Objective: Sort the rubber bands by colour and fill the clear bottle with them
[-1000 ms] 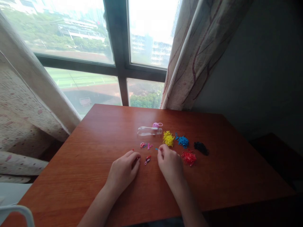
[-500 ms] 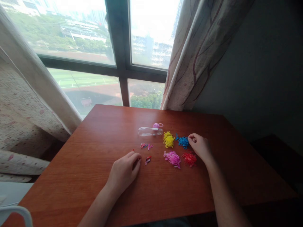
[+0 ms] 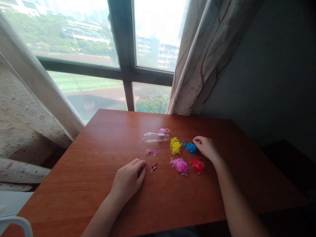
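My left hand [image 3: 129, 174] rests on the wooden table with its fingers curled in. What its fingertips hold, if anything, is hidden. A speck of red shows just beyond its knuckles. Beside it lie a few red, black and pink rubber bands [image 3: 154, 167]. My right hand [image 3: 204, 146] has thumb and finger pinched together at the right edge of a pile of blue rubber bands [image 3: 191, 148]; I cannot make out anything in the pinch. Nearby are piles of yellow rubber bands [image 3: 175, 146], pink rubber bands [image 3: 179, 165] and red rubber bands [image 3: 197, 166].
A clear plastic bottle [image 3: 155, 137] lies on its side behind the piles, with a pink looped piece [image 3: 164, 130] behind it. Loose mixed bands [image 3: 149, 152] lie in front of the bottle. Window and curtains [image 3: 195, 65] stand beyond the table [image 3: 93, 158].
My right hand has shifted slightly left and up, along the upper right of the blue pile. My left hand stays in place. The view moves very slightly.
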A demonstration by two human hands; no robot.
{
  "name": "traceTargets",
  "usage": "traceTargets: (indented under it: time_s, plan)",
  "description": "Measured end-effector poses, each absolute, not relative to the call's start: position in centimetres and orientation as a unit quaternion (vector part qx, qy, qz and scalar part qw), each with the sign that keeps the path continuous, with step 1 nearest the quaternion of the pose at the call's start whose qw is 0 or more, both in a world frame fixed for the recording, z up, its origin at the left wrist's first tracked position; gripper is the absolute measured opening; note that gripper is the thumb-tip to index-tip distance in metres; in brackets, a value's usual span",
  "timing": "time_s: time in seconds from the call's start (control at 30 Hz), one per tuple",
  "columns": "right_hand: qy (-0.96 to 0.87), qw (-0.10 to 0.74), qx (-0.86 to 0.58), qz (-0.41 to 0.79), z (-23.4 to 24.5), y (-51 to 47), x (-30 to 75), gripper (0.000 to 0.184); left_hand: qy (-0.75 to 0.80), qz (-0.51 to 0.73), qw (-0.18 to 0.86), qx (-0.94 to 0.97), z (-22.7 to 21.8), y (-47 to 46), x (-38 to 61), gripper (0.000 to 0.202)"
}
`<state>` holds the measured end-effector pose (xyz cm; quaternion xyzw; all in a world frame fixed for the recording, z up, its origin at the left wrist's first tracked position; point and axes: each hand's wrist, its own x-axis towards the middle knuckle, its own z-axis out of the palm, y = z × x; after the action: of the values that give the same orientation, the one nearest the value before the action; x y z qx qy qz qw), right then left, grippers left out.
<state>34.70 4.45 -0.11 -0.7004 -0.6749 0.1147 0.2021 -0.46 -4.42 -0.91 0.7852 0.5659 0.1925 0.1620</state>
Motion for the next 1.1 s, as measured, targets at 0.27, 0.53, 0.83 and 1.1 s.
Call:
traceTargets:
  time_s: [0.27, 0.53, 0.83, 1.1]
  plan:
    - [-0.644, 0.280, -0.700, 0.131, 1.1, 1.3, 32.3, 0.026, 0.567, 0.201, 0.171, 0.780, -1.0, -4.3, -0.6, 0.019]
    - [-0.684, 0.340, -0.613, 0.201, -0.3, -5.5, 23.8, 0.022, 0.558, 0.198, 0.187, 0.784, -1.2, -4.4, -0.6, 0.018]
    - [-0.722, 0.304, -0.594, 0.181, -3.4, -8.0, 20.1, 0.019, 0.526, 0.165, 0.193, 0.812, -1.0, -4.6, 0.1, 0.017]
    - [-0.723, 0.298, -0.595, 0.187, -3.4, -8.1, 20.1, 0.018, 0.525, 0.141, 0.173, 0.821, -1.1, -4.8, 0.7, 0.014]
